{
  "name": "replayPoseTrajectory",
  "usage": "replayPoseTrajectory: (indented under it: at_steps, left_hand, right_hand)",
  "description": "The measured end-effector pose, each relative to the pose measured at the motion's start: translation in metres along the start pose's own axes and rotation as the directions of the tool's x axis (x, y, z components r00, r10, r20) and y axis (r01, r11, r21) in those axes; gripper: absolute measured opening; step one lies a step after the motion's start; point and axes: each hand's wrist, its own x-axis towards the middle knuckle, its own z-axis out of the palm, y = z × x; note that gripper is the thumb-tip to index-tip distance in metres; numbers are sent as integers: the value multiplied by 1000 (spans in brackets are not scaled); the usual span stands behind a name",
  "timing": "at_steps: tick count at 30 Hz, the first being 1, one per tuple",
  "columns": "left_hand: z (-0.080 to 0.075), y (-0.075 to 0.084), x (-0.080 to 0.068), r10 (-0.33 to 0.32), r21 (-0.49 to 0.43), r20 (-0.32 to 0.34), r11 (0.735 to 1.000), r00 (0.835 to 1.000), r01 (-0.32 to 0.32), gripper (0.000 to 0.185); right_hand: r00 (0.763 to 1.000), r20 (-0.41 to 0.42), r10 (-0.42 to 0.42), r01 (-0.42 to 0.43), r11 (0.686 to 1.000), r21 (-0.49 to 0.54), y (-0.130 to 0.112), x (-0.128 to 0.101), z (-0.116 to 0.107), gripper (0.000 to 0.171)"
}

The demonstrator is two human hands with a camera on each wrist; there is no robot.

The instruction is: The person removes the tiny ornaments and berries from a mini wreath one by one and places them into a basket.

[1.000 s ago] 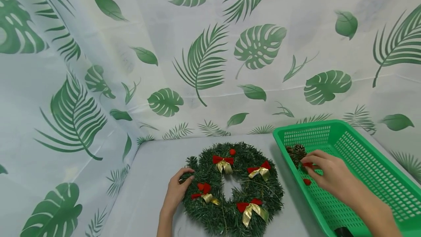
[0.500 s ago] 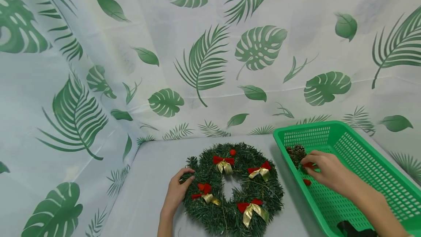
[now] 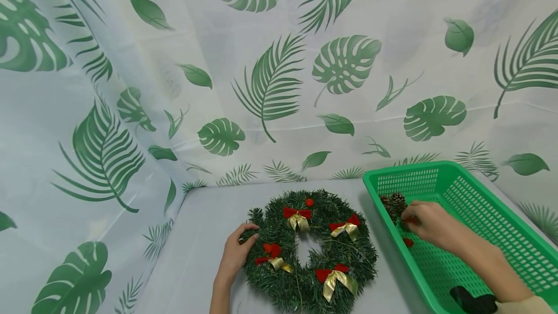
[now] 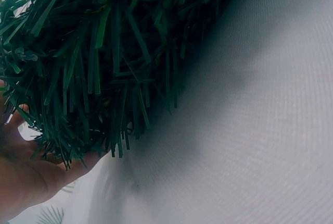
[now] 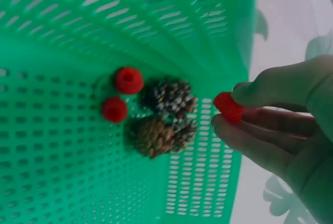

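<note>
A green wreath (image 3: 362,251) lies flat on the table, with red bows (image 3: 297,213) trailing gold tails and a few red berries on it. My left hand (image 3: 237,251) grips its left edge, thumb and fingers around the needles; in the left wrist view the greenery partly covers that hand (image 4: 36,174). Over the green basket (image 3: 410,265), my right hand (image 3: 431,224) pinches a red raspberry (image 5: 229,108) between thumb and fingertips. Two more raspberries (image 5: 129,80) and several pine cones (image 5: 153,136) rest in the basket below it.
The basket's raised perforated walls stand to the right of the wreath, close to its edge. A black object (image 3: 472,300) shows by the right forearm, over the basket's near end. White cloth printed with green leaves (image 3: 270,86) hangs behind the table (image 3: 209,207) and at the left.
My right hand has turned slightly over the basket, its forearm shifting, and the raspberry is now more hidden behind the fingers. The left hand keeps its place on the wreath.
</note>
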Motion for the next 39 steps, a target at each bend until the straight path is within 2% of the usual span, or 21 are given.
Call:
replayPoseTrajectory:
  at_steps: [4,14,17,22,25,28,39]
  left_hand:
    - [0,0,0,-2,6,-1,1000,1000,2,23]
    - [-1,0,-1,10,-35,9,999,1000,-10,24]
    - [-2,9,-4,3,-31,8,1000,1000,-3,24]
    - [-2,10,-4,0,-17,5,1000,1000,0,24]
    - [0,2,0,-10,0,4,1000,1000,10,24]
    - [0,1,2,-17,-2,4,1000,1000,17,24]
    - [-3,-1,2,-13,-11,20,1000,1000,14,22]
  right_hand:
    - [999,34,10,-11,1000,15,8,-1,6,14]
    - [996,89,-28,24,999,40,21,-3,22,20]
    - [993,120,-19,10,997,75,23,-2,25,27]
    - [985,170,-19,1,994,108,25,-3,30,32]
    - [984,174,-41,27,996,83,27,-2,32,21]
    - [982,176,-66,51,995,89,29,-1,34,21]
    - [977,167,-130,105,983,152,34,1,45,39]
